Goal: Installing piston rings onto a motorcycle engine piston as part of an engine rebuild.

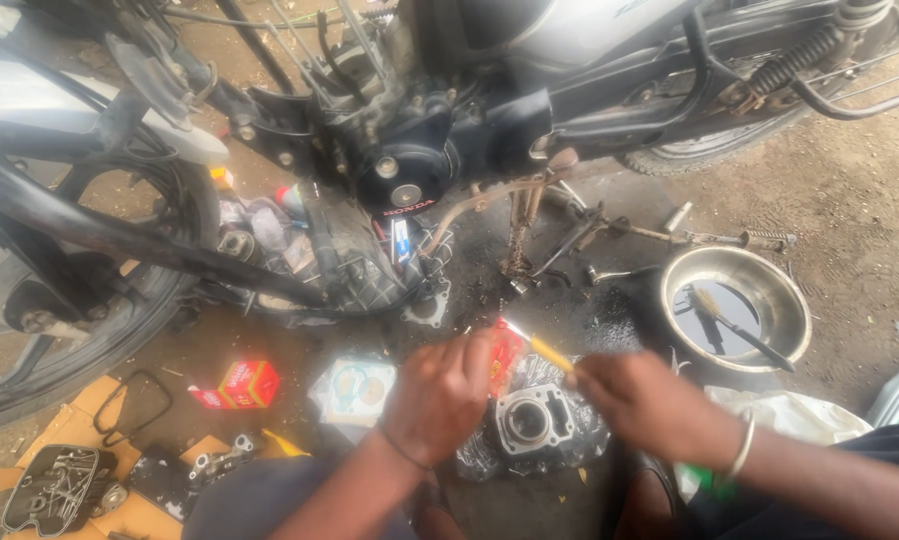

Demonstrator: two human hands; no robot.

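Observation:
My left hand (439, 395) and my right hand (634, 400) are both closed on a small red and yellow plastic packet (514, 352), held between them low in the head view. Just under the packet lies a grey metal engine cylinder block (531, 420) on a clear plastic bag on the ground. A dark thread band is around my left wrist and a metal bangle (741, 450) around my right. The packet's contents are hidden.
A motorcycle (409, 150) stands right in front, its front wheel (89, 290) at left and engine above my hands. At right, a steel bowl (774, 275) of dark oil holds a brush. A red box (249, 383), gaskets and engine parts on cardboard lie at left.

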